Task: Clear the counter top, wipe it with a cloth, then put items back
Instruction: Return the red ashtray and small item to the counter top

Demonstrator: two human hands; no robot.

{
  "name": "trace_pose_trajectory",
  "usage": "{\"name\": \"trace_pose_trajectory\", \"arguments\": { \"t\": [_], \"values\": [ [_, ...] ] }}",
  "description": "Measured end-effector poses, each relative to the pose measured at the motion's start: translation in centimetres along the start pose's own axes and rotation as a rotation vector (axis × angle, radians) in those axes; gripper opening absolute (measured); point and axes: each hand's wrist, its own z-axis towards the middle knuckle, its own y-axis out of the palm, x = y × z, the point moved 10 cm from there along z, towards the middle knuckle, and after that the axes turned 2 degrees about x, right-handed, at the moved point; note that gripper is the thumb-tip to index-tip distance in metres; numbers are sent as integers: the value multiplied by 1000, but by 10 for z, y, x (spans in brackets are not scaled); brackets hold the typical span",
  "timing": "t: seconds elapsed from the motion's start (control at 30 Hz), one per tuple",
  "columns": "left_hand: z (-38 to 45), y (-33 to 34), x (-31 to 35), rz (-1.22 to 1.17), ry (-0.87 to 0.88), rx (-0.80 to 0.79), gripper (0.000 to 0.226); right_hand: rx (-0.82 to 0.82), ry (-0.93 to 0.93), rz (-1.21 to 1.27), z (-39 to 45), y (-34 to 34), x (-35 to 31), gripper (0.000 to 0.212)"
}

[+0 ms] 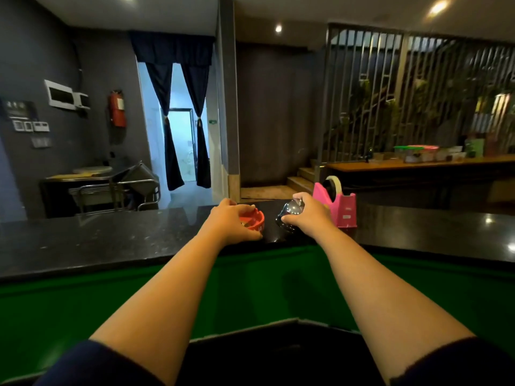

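Observation:
A long black stone counter top (pixel 111 240) runs across the view. On it sits a red ashtray (pixel 255 220), and my left hand (pixel 230 222) grips its near rim with curled fingers. Just to the right, my right hand (pixel 308 217) curls round a shiny silver and black desk bell (pixel 289 213) that sits on the counter. A pink tape dispenser (pixel 344 207) with a roll of tape stands right behind my right hand.
Below the counter's near edge lies a green surface (pixel 83 302). Beyond the counter are a metal trolley (pixel 117 188) at the left, a curtained doorway, steps, and a wooden side table (pixel 418 164) with containers at the right.

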Motion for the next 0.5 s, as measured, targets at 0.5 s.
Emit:
{"name": "trace_pose_trajectory", "arguments": {
  "t": [0.5],
  "values": [
    [84, 48, -5, 29, -67, -48, 87, -4, 35, -82, 55, 31, 32, 78]
  ]
}}
